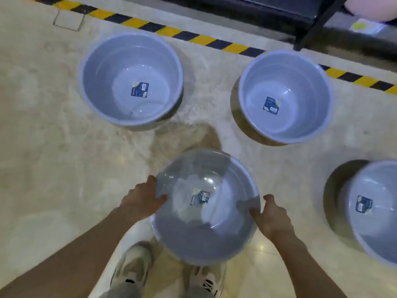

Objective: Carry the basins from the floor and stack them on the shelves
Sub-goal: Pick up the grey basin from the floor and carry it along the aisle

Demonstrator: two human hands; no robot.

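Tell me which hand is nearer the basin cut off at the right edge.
Right. The right hand grips the held basin on the side facing the cut-off basin; the left hand grips the opposite side, farther away.

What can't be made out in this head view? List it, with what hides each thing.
- Held basin: motion-blurred, so whether it has left the floor is unclear.
- Left hand and right hand: their fingers on the rim are partly behind it.
- Basin at right: cut off by the frame edge.
- Basin labels: print too small to read.
- Shelf unit: only its base shows; the top edge cuts it.
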